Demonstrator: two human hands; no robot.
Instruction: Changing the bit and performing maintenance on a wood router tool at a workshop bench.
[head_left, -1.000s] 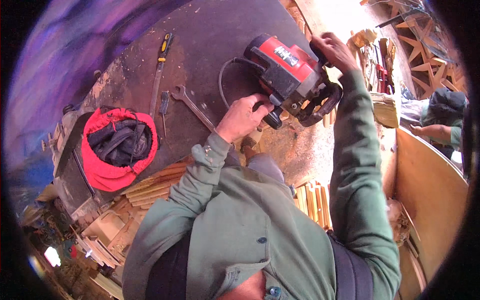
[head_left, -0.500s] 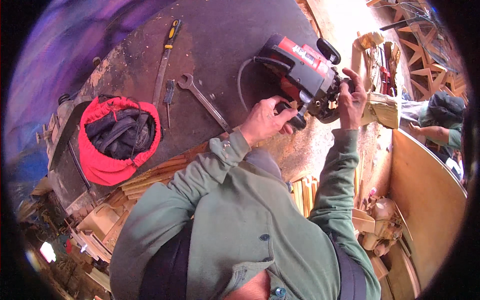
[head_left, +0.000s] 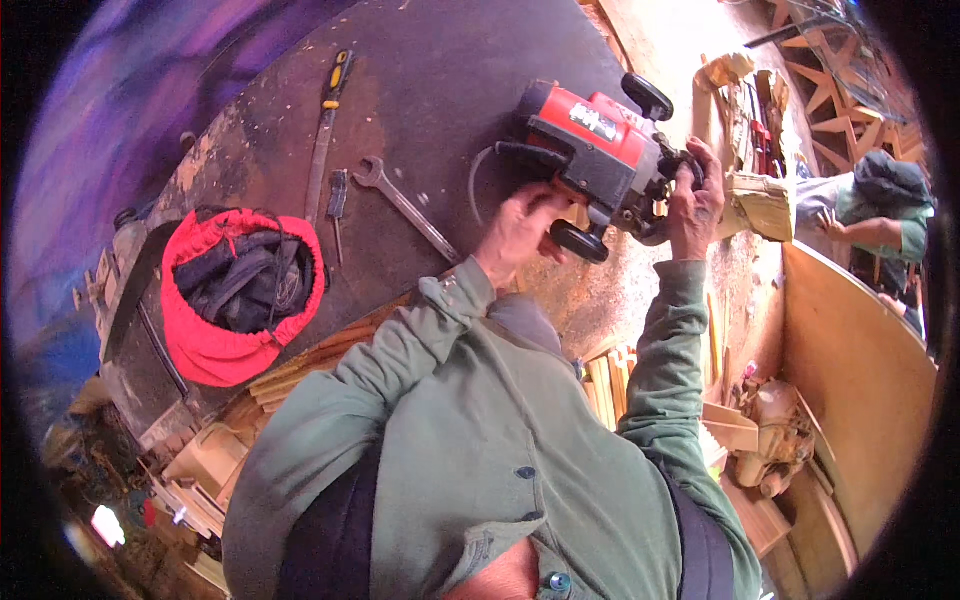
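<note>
A red and black router [head_left: 600,135] lies on its side at the far right part of the dark worktop, its black side knobs [head_left: 580,242] sticking out near and far. My left hand [head_left: 522,228] is at the near side of its housing, thumb against the black part and fingers curled beside the near knob; the fingertips are partly hidden. On the base end, my right hand [head_left: 697,205] is closed, its index finger and thumb round the dark metal parts. An open-ended wrench [head_left: 405,208] lies left of my left hand.
The dark worktop [head_left: 420,90] also holds a file with a yellow and black handle [head_left: 335,85], a small brush-like tool [head_left: 338,205] and a red drawstring bag [head_left: 215,355] of dark cords. Wooden blocks [head_left: 755,205] stand at right. Another person [head_left: 885,205] works beyond a curved board [head_left: 850,350].
My left hand has come off the near knob and moved left to the housing. The router has rolled, showing more of its red top. My right hand stays on the base.
</note>
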